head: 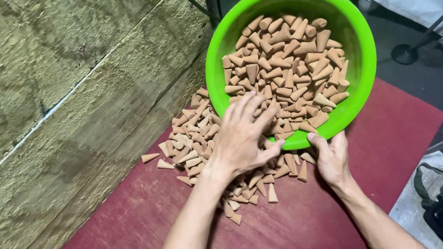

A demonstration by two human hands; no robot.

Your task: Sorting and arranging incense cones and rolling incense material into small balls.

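Brown incense cones are spilled on the red board; green basin (tilted) is gripped by right hand, left hand spread open over cones.

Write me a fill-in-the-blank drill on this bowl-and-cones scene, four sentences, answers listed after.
1. The tilted bowl holding the cones is coloured ____.
2. The right hand grips the bowl by its ____.
3. The left hand lies spread over the tan cones spilled onto the ____ board.
4. Each small tan piece is shaped like a ____.

Missing words: green; rim; dark red; cone
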